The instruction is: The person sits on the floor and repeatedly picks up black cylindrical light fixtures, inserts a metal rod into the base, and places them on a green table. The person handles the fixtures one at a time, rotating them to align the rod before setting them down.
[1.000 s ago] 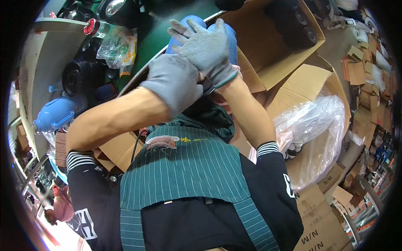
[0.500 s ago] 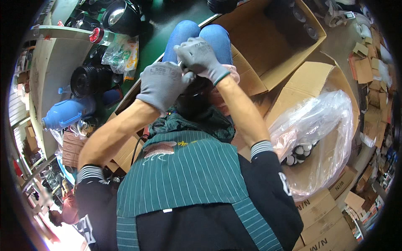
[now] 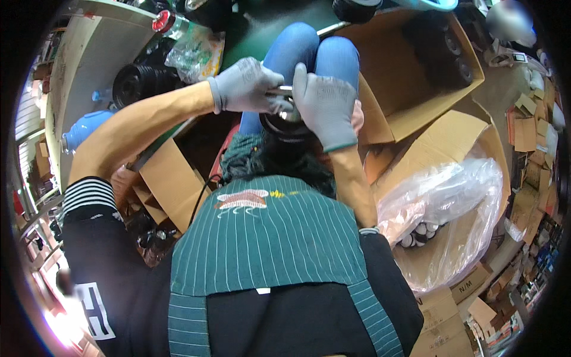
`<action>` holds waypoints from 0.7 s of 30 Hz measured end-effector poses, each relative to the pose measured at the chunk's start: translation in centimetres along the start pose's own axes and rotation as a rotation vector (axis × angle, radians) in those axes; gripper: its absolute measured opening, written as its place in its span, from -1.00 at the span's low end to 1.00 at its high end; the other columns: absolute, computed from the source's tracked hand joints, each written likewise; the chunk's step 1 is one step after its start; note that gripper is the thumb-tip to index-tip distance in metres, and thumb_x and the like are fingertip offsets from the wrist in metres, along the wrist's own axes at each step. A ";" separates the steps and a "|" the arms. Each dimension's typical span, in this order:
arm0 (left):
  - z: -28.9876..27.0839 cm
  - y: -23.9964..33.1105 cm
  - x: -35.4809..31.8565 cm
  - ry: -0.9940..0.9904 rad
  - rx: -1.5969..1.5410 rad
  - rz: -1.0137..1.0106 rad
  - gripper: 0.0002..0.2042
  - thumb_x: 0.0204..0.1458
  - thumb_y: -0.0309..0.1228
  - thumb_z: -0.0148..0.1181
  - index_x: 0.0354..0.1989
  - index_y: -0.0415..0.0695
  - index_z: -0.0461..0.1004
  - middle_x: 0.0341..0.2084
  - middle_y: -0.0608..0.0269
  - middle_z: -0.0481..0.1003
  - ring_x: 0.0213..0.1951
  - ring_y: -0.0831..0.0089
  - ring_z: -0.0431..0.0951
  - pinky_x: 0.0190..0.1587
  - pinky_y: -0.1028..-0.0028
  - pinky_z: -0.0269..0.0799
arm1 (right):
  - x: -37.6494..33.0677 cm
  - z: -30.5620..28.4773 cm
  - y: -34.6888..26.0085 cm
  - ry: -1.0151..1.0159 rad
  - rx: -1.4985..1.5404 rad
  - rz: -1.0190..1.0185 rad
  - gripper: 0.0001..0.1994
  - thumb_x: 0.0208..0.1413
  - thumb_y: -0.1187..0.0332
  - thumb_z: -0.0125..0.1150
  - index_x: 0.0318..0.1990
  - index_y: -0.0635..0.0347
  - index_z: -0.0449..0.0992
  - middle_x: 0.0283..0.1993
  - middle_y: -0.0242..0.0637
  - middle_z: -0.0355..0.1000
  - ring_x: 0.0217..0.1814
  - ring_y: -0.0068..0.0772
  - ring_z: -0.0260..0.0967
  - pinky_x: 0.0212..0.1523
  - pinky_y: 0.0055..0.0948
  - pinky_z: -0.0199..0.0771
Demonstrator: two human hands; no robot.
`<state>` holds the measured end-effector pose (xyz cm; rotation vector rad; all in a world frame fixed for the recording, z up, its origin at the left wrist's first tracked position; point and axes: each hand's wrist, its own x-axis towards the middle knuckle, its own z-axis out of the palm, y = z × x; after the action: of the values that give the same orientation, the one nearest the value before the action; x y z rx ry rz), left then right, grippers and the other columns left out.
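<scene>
Both my hands wear grey knit gloves and meet over my lap, above my blue-jeaned knees [image 3: 315,50]. My left hand [image 3: 247,86] is closed around a thin metal tool [image 3: 279,90] that points right, toward the other glove. My right hand [image 3: 324,101] is curled over the top of a black round part [image 3: 282,126], which sits just under both hands. Most of the part is hidden by the gloves and by my green striped apron [image 3: 267,238].
An open cardboard box [image 3: 416,113] at the upper right holds black round parts. At the right, a clear plastic bag [image 3: 452,196] in a carton holds small white and black pieces. Black wheels [image 3: 134,83], a bag [image 3: 196,50] and a blue object [image 3: 83,128] lie left.
My hands have dropped from close to the camera down toward my lap. They now close on the black round part and the metal tool.
</scene>
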<state>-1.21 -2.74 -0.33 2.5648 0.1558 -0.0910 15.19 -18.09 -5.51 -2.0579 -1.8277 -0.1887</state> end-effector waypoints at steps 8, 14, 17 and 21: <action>1.4 -5.0 3.3 0.051 0.073 0.329 -0.51 -0.02 0.07 0.58 -0.40 -0.09 0.50 -0.55 0.15 0.49 -0.49 0.06 0.60 -0.39 0.24 0.50 | 0.6 -4.4 -1.8 -0.261 -0.057 0.271 -0.74 0.46 0.17 0.12 0.05 0.09 0.61 -0.44 -0.24 0.59 -0.47 -0.15 0.65 -0.52 -0.16 0.56; -0.5 -2.3 0.4 0.176 -0.025 -0.032 -0.60 0.11 -0.03 0.55 -0.37 -0.18 0.68 -0.65 0.16 0.51 -0.61 0.26 0.52 -0.47 0.31 0.40 | -0.8 -4.6 -0.9 0.252 0.330 0.042 -0.60 0.29 0.26 0.29 0.22 0.21 0.56 0.16 -0.05 0.60 0.26 -0.01 0.54 0.41 0.09 0.34; 0.8 -2.2 -2.1 0.446 -0.475 -0.524 -0.63 0.21 -0.06 0.50 -0.28 -0.19 0.74 -0.63 0.34 0.52 -0.55 0.62 0.48 -0.44 0.47 0.39 | -5.8 -5.7 -1.5 0.152 0.440 0.203 -0.21 0.22 0.14 0.44 0.51 0.30 0.26 0.56 0.12 0.21 0.62 0.17 0.14 0.64 0.14 -0.01; 3.2 -9.0 -1.8 0.634 -0.475 -0.855 -0.51 0.28 0.09 0.34 -0.38 -0.17 0.66 -0.65 0.29 0.52 -0.54 0.54 0.54 -0.41 0.38 0.43 | -6.9 -4.0 -3.0 -0.237 0.611 0.417 0.05 -0.03 -0.06 0.67 0.53 0.28 0.26 0.59 0.28 0.12 0.65 0.31 0.11 0.61 0.08 0.13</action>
<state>-4.23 2.90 -7.69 1.8125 1.3217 0.3950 11.87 -25.70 -3.67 -1.9880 -1.2936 0.6661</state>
